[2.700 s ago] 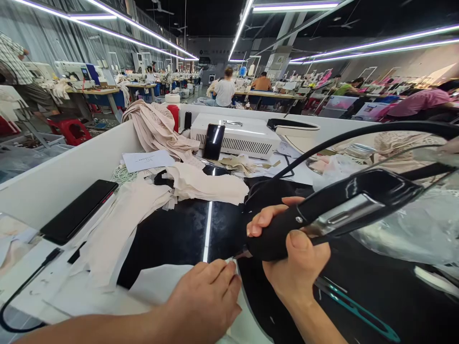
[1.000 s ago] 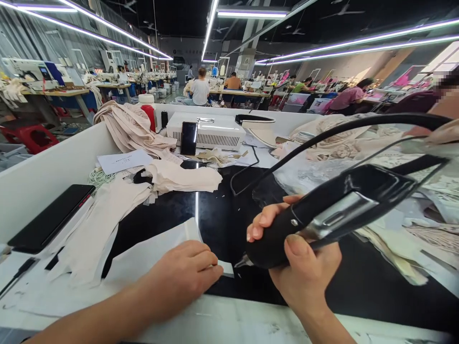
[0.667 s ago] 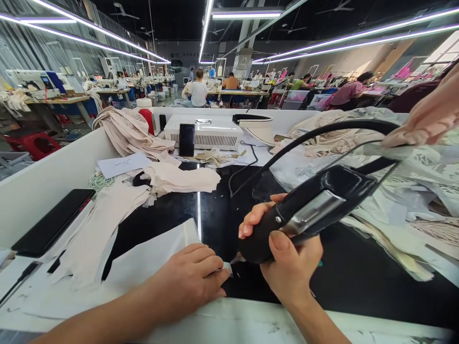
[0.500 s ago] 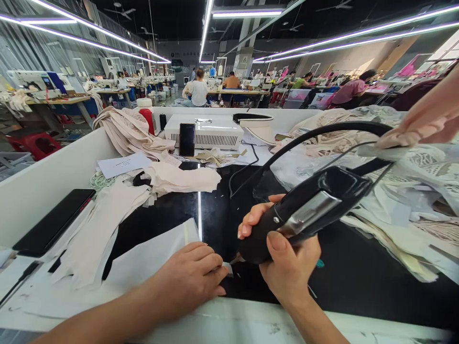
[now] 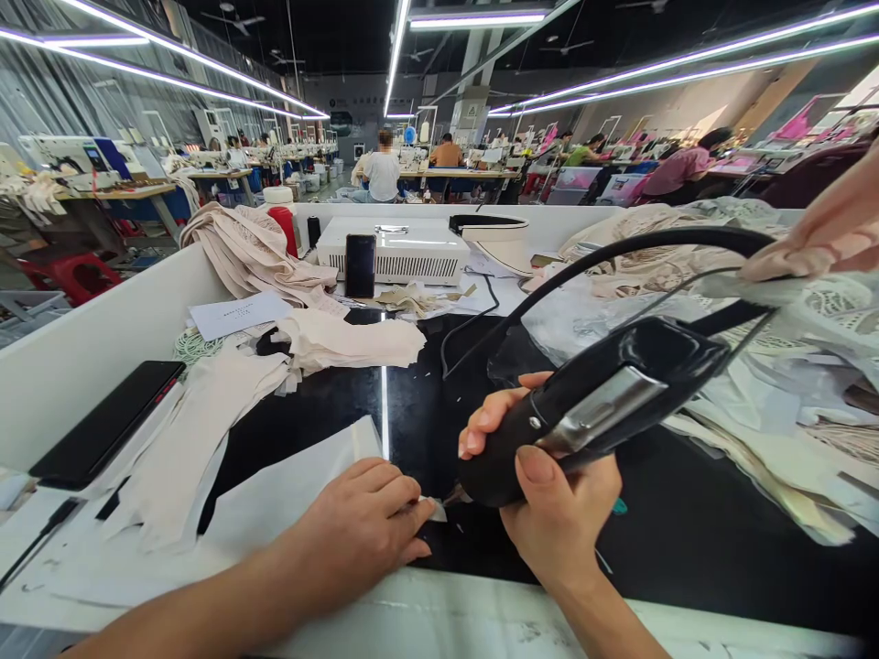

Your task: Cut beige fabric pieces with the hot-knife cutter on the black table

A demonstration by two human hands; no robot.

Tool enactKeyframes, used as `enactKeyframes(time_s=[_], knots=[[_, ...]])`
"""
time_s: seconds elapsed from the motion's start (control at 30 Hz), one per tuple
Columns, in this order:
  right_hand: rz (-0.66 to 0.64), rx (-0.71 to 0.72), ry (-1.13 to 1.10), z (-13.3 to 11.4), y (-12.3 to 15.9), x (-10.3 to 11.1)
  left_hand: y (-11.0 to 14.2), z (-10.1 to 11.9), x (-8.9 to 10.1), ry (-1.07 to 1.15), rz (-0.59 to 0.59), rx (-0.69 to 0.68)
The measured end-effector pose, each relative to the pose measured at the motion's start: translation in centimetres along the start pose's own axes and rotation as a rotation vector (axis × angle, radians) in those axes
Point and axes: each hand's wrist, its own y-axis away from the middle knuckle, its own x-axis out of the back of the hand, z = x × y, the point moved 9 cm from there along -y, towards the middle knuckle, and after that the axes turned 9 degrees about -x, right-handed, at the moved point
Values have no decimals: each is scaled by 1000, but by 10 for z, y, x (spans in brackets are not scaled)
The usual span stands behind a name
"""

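Observation:
My right hand (image 5: 549, 503) is wrapped round a black corded hand tool (image 5: 597, 407) whose metal tip (image 5: 454, 496) points down at the dark glossy table (image 5: 343, 421). My left hand (image 5: 357, 531) lies curled on a sheet of white fabric (image 5: 288, 494), its fingertips pinching the sheet's small corner right at the tool's tip. The tool's thick black cable (image 5: 638, 243) arcs up and away to the right.
Beige fabric pieces (image 5: 343, 340) and a beige heap (image 5: 247, 245) lie at the left, a black phone (image 5: 103, 423) by the white side wall, a white machine box (image 5: 398, 249) with a phone (image 5: 360, 265) leaning on it. Lace and clear plastic (image 5: 775, 366) cover the right. Another person's hand (image 5: 824, 233) reaches in at upper right.
The white sheet now lies nearer the table's front edge. My left hand has closed in on its corner at the tool's tip. My right hand keeps hold of the tool.

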Motion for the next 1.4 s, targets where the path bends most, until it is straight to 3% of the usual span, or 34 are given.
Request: enactKeyframes(time_s=[0.63,1.4], knots=[[88,32,22,-7,-3,1,3,-2,-4,-55,-23,-13],[77,1,10,-6,2,2,1,-5,-8,-58,-67,-19]])
